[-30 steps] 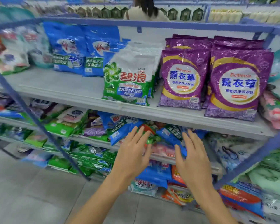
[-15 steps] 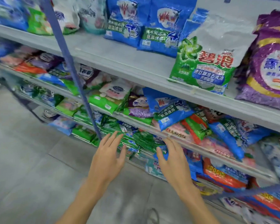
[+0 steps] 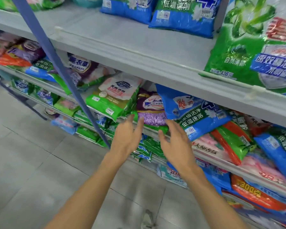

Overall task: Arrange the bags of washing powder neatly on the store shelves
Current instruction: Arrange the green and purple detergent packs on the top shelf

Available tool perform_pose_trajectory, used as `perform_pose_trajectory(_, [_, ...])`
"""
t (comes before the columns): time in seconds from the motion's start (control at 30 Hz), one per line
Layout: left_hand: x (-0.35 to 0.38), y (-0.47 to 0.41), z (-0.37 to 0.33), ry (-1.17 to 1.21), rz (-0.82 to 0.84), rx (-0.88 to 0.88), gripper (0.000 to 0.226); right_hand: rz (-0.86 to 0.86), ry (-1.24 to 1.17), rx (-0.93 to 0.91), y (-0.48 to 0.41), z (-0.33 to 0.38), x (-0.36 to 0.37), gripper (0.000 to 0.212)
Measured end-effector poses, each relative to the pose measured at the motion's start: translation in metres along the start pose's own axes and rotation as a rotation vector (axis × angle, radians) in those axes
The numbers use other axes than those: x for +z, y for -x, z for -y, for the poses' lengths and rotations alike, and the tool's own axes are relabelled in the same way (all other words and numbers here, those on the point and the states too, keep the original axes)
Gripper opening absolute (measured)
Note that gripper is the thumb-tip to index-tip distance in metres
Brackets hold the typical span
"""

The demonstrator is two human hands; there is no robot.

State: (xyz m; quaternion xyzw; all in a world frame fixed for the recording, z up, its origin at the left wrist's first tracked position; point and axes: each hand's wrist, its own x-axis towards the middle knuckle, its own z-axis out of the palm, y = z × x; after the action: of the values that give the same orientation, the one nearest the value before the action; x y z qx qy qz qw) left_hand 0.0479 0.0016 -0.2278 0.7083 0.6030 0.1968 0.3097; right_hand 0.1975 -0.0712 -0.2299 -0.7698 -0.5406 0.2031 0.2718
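Note:
Both my hands reach toward the second shelf, fingers relaxed and holding nothing. My left hand (image 3: 127,138) and my right hand (image 3: 175,142) hover just in front of a purple bag (image 3: 151,111) of washing powder lying there. A blue bag (image 3: 193,113) leans to its right, partly over it. A green and white bag (image 3: 114,96) lies to its left. Many mixed bags lie jumbled along this shelf.
The grey upper shelf (image 3: 130,45) holds upright blue bags (image 3: 183,15) and a large green bag (image 3: 257,47). A blue diagonal brace (image 3: 56,63) crosses in front of the shelves at left. Lower shelves hold more jumbled bags. Grey floor tiles (image 3: 31,162) lie at left.
The view has dropped and closed in on the second shelf. Both hands have moved forward and up to the purple bag, staying empty.

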Motion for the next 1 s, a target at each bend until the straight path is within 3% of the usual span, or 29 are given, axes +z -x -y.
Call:
perform_pose_trajectory(0.17, [0.025, -0.063, -0.01, 0.569, 0.083, -0.386, 0.07, -0.023, 0.073, -0.071, -0.018, -0.014, 0.024, 0.049])
perform_pose_trajectory(0.23, [0.032, -0.081, -0.008, 0.759, 0.111, -0.451, 0.055, -0.048, 0.058, -0.057, -0.02, -0.016, 0.03, 0.048])
perform_pose_trajectory(0.33, [0.031, -0.089, -0.005, 0.82, 0.18, -0.482, 0.03, -0.104, -0.01, -0.02, -0.02, -0.015, 0.033, 0.044])
perform_pose_trajectory(0.47, [0.018, -0.078, 0.004, 0.922, 0.281, -0.557, 0.03, -0.145, -0.184, 0.098, -0.019, -0.004, 0.029, 0.04])
perform_pose_trajectory(0.6, [-0.012, -0.054, 0.033, 1.0, 0.365, -0.528, 0.022, -0.072, -0.232, 0.23, -0.023, 0.009, 0.023, 0.047])
perform_pose_trajectory(0.67, [-0.026, -0.039, 0.048, 1.135, 0.431, -0.503, 0.033, -0.041, -0.272, 0.283, -0.026, 0.017, 0.025, 0.046])
perform_pose_trajectory(0.77, [-0.029, -0.016, 0.059, 1.252, 0.579, -0.429, 0.055, 0.015, -0.571, 0.396, -0.028, 0.033, 0.033, 0.015])
perform_pose_trajectory(0.87, [-0.027, -0.001, 0.064, 1.338, 0.645, -0.392, 0.061, 0.133, -0.963, 0.509, -0.02, 0.035, 0.042, 0.036])
perform_pose_trajectory(0.93, [-0.028, 0.005, 0.068, 1.344, 0.699, -0.352, 0.077, 0.2, -1.083, 0.574, -0.01, 0.035, 0.041, 0.043])
perform_pose_trajectory(1.0, [-0.036, 0.01, 0.066, 1.29, 0.732, -0.3, 0.08, 0.138, -1.115, 0.602, 0.002, 0.036, 0.035, 0.039])
